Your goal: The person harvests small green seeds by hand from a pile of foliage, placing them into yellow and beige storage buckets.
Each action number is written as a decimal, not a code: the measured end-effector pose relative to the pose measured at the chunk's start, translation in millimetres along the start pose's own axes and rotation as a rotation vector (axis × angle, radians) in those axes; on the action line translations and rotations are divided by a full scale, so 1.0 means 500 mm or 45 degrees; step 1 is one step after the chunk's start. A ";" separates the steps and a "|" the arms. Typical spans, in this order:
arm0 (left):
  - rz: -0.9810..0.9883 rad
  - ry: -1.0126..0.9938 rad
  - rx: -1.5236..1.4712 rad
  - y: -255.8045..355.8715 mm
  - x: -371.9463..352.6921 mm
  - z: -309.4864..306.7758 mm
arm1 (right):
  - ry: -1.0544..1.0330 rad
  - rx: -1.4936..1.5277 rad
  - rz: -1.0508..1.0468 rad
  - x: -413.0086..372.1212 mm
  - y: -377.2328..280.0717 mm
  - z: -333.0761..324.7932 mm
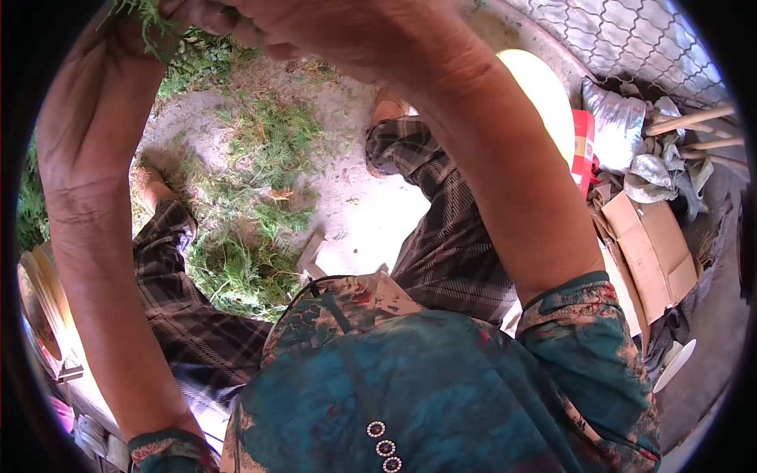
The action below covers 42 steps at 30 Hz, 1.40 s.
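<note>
Two bare arms loop up over this whole head cam view, and both hands end up in the top left corner. Left hand (126,38) is up there beside a feathery green sprig (154,22), but its fingertips are lost off the edge or behind stuff, so can't tell if it's pinching or just loosely curled. Right hand (272,17) comes across from the other side with its fingers bent in close to the same sprig. Could be gripping it, but the contact is hidden, so I can't call that one either.

The sprig is right between the hands at the top edge, with bits hanging down past the left palm. My guess is they're raised and brought together like that so both can get at the thin stems, well clear of the lap.

Below, the legs in plaid trousers (441,229) are spread wide, one foot (388,107) well apart from the other, with loose greenery (264,150) on the ground between them. Handy spot imo, since it's within reach and the knees don't get in the way. The cardboard (650,256), red box (582,150) and shiny sack (613,122) are off to the right, probably just to keep them out from underfoot.
</note>
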<state>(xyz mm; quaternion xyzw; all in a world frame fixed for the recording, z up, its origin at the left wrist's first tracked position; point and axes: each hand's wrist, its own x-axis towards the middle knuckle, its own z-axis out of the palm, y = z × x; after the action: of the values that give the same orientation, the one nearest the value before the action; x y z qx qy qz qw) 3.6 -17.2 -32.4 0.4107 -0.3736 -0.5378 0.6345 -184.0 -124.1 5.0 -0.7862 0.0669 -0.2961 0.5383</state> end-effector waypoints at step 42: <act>-0.118 0.603 0.010 0.079 0.045 -0.036 | 0.792 2.934 -0.233 0.308 -0.007 0.503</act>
<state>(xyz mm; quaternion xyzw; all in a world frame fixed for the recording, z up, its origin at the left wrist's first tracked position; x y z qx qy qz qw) 38.2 -33.9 -2.0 0.5446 -0.1972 -0.4534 0.6774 76.1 15.0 7.0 0.2621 -0.1667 -0.3967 0.8638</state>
